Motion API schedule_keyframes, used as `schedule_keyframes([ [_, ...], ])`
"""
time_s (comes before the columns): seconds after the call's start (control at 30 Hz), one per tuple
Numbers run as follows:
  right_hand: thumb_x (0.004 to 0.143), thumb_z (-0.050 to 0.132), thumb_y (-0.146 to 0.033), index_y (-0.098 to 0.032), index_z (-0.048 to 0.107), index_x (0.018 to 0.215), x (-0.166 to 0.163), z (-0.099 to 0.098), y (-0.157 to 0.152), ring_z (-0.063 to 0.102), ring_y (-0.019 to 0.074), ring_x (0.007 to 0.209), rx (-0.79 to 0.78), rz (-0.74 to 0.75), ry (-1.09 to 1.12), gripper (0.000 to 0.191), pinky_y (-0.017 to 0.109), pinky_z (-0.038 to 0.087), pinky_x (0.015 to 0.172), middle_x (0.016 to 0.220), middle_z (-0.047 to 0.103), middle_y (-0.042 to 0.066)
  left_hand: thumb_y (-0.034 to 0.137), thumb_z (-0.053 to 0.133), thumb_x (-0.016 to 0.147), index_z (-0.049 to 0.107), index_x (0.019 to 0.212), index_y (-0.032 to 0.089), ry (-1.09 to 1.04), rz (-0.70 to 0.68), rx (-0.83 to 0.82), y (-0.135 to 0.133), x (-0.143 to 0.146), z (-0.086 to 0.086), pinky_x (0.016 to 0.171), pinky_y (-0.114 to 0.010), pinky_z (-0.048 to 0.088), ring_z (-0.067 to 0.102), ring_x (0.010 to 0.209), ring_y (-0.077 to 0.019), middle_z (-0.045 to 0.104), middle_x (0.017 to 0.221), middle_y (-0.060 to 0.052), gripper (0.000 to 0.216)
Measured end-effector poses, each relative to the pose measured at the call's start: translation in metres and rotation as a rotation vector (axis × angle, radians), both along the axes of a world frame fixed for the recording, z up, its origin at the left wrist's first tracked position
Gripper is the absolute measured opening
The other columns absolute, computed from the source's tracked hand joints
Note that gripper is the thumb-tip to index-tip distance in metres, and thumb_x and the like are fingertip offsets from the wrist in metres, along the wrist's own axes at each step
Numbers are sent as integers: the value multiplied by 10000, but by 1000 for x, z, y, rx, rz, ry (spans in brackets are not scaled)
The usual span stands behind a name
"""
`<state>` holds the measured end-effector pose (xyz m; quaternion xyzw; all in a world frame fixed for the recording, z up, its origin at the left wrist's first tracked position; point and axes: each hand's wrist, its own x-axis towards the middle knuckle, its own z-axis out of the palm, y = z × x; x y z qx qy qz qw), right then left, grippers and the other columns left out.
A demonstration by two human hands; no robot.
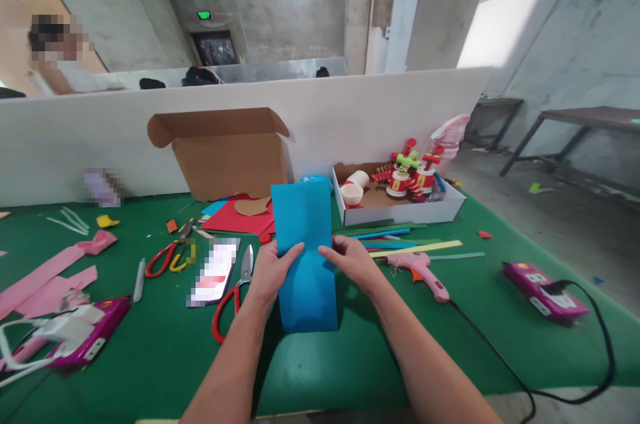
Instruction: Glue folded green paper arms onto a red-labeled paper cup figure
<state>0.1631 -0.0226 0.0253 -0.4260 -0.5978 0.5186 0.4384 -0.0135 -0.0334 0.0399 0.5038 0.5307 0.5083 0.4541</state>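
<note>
A long blue rectangle of paper or thin foam (306, 291) is held upright in front of me, just above the green table. My left hand (273, 267) grips its left edge, thumb on the near face. My right hand (353, 261) pinches the right edge the same way, and the fingers behind the sheet are hidden. Left of my left hand lie red-handled scissors (220, 314) with the blades pointing away, beside a phone (215, 274). To the right of my right hand rests a pink glue gun (425, 272) on its side.
A white box (405, 214) with cups and small figures stands at the back right, before a white partition (360, 114). Red sheets (233, 217), more scissors (167, 254) and pink strips (45, 274) lie leftward. Purple power strips sit at both sides; a black cord (487, 341) trails right.
</note>
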Motion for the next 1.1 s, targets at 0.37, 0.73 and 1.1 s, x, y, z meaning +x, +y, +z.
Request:
schedule_keyframes([
  [0.37, 734, 671, -476, -150, 628, 746, 4, -1, 0, 485, 116, 610, 54, 43, -30, 329, 239, 401, 576, 670, 600, -10, 539, 754, 623, 735, 894, 121, 37, 14, 8, 0, 1, -2, 637, -343, 574, 711, 776, -281, 763, 885, -125, 499],
  [0.73, 748, 619, -567, -177, 551, 657, 3, 3, -1, 439, 108, 578, 31, 67, -8, 406, 234, 381, 563, 598, 508, -34, 550, 747, 630, 721, 934, 117, 14, -19, 24, 2, -2, -6, 708, -361, 579, 708, 839, -290, 756, 955, -129, 530],
  [1.1, 748, 658, -507, -169, 665, 851, -5, -9, 1, 585, 166, 703, 48, -32, 17, 353, 288, 474, 668, 797, 691, 22, 540, 727, 655, 735, 902, 128, 70, 55, 72, 1, 2, -5, 669, -337, 574, 708, 800, -273, 764, 903, -108, 481],
])
